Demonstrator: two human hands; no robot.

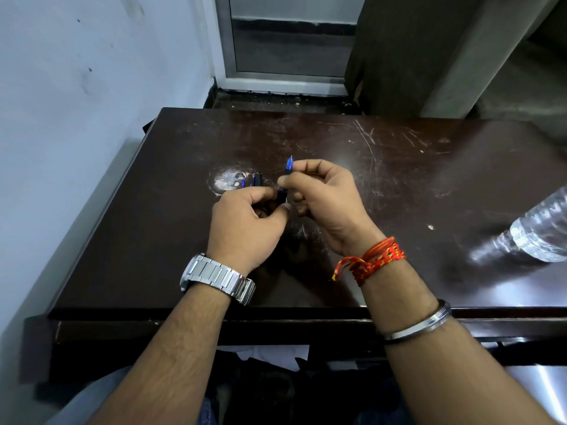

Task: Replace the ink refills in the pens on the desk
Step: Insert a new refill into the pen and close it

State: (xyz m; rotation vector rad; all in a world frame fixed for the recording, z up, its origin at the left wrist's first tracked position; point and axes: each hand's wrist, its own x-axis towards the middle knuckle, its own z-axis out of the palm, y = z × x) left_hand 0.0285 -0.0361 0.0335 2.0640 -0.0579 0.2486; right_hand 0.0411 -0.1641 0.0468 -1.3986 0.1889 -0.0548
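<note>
Head view: both hands meet above the middle of the dark desk (pixel 399 185). Right hand (pixel 325 200) pinches a blue pen (pixel 289 165), fingers closed on it, tip pointing up and away. Left hand (pixel 248 222) curls closed round a dark blue piece (pixel 281 196) (which part, cannot tell), just beside the pen. More blue pen parts (pixel 254 180) lie on the desk behind the left hand. Bottle (pixel 543 231) at right edge.
</note>
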